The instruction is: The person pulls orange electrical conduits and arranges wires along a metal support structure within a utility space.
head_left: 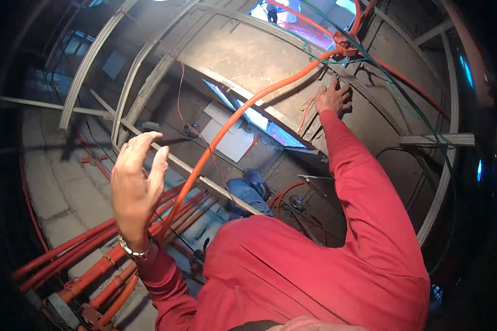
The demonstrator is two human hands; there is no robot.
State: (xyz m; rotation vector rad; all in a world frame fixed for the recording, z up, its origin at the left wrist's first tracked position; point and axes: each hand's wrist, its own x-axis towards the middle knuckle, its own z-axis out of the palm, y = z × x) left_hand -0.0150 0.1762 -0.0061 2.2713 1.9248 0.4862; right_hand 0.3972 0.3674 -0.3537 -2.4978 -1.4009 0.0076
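Note:
My left hand point(133, 185), with a metal-banded watch point(133, 248) on the wrist, is raised at left beside an orange conduit point(223, 132). Its thumb stands apart from the fingers, and nothing shows between them. Farther off, my right hand point(332, 99) is spread against a dusty tan board point(248, 54), close to a metal channel point(375, 102). I see no object in it. Just above those fingers, the conduit meets an orange junction box point(345, 44). A thin orange wire point(306, 116) runs down the board beside my right thumb.
Green wires point(392, 77) hang from the box down the right side. Light metal framing point(143, 60) crosses the upper left. Several red-orange pipes point(94, 276) run along a block wall point(49, 187) at lower left. White sheets point(229, 138) lie below the board.

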